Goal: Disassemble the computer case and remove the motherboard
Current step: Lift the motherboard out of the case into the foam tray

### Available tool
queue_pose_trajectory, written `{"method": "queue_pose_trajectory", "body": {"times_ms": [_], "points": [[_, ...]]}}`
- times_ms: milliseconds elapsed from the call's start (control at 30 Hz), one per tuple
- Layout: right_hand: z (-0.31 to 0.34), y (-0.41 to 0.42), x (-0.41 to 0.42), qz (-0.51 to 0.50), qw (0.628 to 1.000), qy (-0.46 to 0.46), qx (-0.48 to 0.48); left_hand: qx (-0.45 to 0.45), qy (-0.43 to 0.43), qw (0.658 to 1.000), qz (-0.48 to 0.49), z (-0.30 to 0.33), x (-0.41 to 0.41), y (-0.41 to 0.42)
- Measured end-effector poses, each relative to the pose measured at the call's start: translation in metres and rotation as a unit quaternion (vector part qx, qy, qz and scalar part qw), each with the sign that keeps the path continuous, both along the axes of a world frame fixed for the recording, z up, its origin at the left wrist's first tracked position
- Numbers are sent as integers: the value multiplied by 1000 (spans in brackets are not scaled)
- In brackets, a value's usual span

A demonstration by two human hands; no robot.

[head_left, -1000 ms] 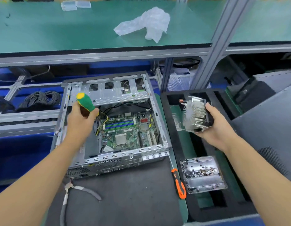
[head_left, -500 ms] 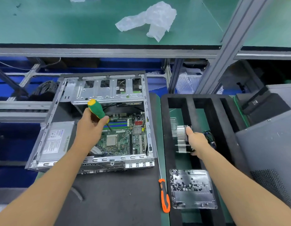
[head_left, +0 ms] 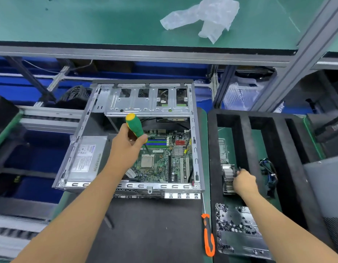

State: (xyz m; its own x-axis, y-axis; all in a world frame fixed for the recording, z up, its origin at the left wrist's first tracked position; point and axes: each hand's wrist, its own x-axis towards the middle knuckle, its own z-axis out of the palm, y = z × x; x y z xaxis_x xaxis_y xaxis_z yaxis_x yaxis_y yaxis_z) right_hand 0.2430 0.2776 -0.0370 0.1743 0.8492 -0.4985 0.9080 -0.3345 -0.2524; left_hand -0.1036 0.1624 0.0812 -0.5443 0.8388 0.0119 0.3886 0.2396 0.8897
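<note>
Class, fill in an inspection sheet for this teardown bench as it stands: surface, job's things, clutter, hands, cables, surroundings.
Surface: dark mat under the case.
Job's things: open computer case; motherboard inside, CPU bare; power supply inside, at the case's left.
Clutter: orange-handled tool; screw tray; plastic bag.
Hands: left hand grips green screwdriver; right hand holds heatsink in black foam tray.
Cables: blue-black bundle in tray.
Surroundings: green shelf; aluminium frame.

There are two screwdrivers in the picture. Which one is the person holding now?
The green and yellow screwdriver, gripped in the left hand above the motherboard. The orange and black screwdriver lies untouched on the bench.
</note>
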Motion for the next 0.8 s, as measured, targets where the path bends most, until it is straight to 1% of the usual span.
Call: {"method": "queue_pose_trajectory", "body": {"times_ms": [67,133,167,233,267,300,333,367,433,467,500,533,600,667,767,800], "points": [[6,2,-1,73,992,-98,-8,-1,-4,1000,-13,1,0,0],[21,3,-5,170,965,-200,8,-1,-7,1000,-26,2,-1,0],[30,5,-9,202,952,-231,20,-2,-10,999,-31,2,-1,0],[51,8,-17,201,948,-240,57,-6,-15,999,-41,2,-2,0],[63,10,-21,173,958,-211,88,-7,-16,999,-46,2,-3,0],[76,13,-25,131,971,-155,130,-8,-15,998,-54,2,-3,0],[89,14,-28,89,977,-72,178,-5,-12,998,-63,3,-3,0],[105,14,-33,67,973,17,222,-3,-10,997,-75,3,-4,1],[140,9,-50,71,940,178,281,-2,-5,995,-103,4,-3,2],[157,3,-63,86,920,242,295,-5,-1,993,-118,4,-3,3],[173,-3,-76,109,902,293,297,-5,2,991,-133,5,-2,3],[185,-7,-90,139,891,325,286,-3,7,989,-149,6,-2,3],[203,-15,-119,211,885,342,237,0,28,982,-189,10,-2,3],[213,-21,-143,296,883,310,192,-15,52,970,-236,13,-1,2],[212,-29,-165,436,869,194,134,-31,69,956,-285,15,2,-2],[207,-31,-168,463,866,155,107,-36,80,953,-289,14,4,-3]]}}
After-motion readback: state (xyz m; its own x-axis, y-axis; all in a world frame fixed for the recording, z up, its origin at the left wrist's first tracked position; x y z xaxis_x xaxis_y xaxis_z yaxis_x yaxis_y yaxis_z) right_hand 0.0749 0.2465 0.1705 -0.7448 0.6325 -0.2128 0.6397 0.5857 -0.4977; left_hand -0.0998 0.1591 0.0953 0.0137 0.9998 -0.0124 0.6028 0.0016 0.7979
